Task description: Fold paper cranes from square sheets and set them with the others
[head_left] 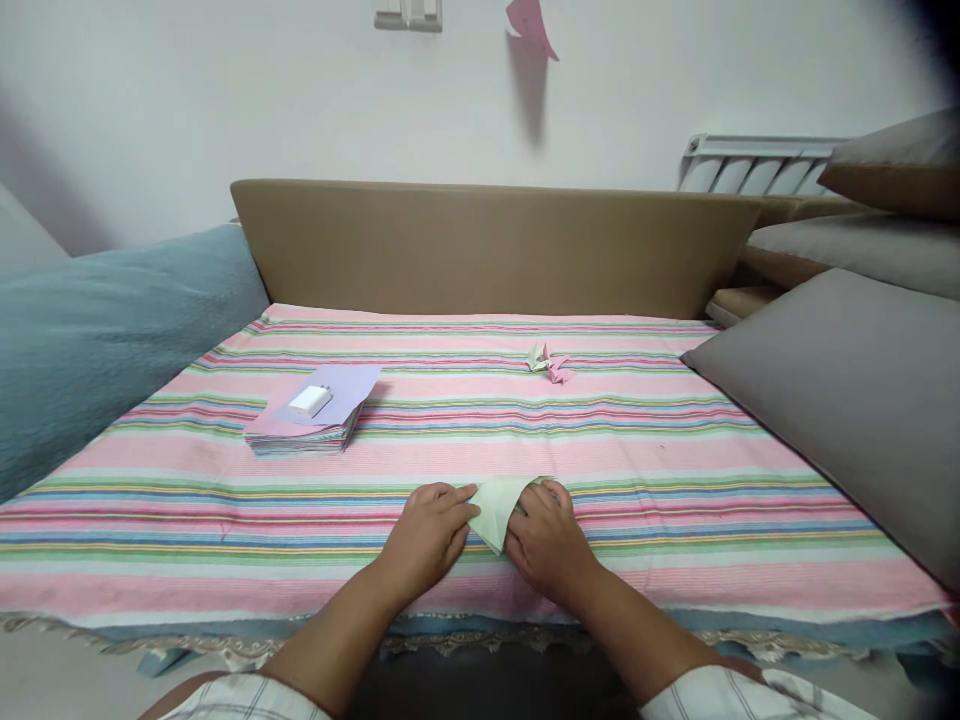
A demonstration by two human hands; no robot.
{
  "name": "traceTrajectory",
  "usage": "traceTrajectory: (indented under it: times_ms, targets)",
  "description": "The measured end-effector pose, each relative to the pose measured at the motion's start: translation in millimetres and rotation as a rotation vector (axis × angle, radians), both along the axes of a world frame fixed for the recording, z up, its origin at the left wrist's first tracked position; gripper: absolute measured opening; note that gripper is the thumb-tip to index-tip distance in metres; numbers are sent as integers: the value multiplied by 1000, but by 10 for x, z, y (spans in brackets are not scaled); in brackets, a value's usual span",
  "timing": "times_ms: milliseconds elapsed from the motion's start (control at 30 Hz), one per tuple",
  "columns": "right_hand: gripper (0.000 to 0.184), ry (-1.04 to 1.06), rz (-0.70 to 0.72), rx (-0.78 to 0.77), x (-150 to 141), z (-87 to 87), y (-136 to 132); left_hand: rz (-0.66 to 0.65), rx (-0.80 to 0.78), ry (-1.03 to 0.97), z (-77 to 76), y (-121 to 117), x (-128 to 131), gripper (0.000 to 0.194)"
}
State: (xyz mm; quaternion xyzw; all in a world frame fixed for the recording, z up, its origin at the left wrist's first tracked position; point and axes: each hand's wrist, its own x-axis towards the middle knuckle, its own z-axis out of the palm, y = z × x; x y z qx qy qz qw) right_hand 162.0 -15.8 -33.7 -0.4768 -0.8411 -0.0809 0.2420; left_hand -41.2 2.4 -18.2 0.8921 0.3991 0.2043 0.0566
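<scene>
A pale green folded paper (495, 508) lies low over the striped cloth near the front edge, partly covered by fingers. My left hand (429, 528) grips its left corner between thumb and fingers. On the other side, my right hand (549, 538) is curled over the right part, fingertips tucked at its raised, bent edge. The paper comes to a point downward between the hands. Farther back lie small folded paper figures, a green one (536, 357) and a pink one (556, 369), touching or very close together.
A stack of coloured paper (300, 440) with a white charger plug (310, 401) on top sits at left. Grey cushions (847, 390) line the right, a blue-green cover (120, 340) the left. Behind is a brown backrest (495, 250). The striped cloth (450, 430) has slight wrinkles.
</scene>
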Motion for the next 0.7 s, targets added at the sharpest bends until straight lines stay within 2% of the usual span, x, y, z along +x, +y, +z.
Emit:
traceTrajectory:
  times_ms: [133, 433, 700]
  targets:
    - [7, -15, 2, 4, -21, 16, -45, -12, -38, -14, 27, -1, 37, 29]
    - [8, -18, -2, 8, -59, 54, -126, -62, -25, -20, -47, 72, 85, 66]
    - [9, -29, -6, -40, -52, 48, -97, -32, -108, -38, 6, 61, 71, 69]
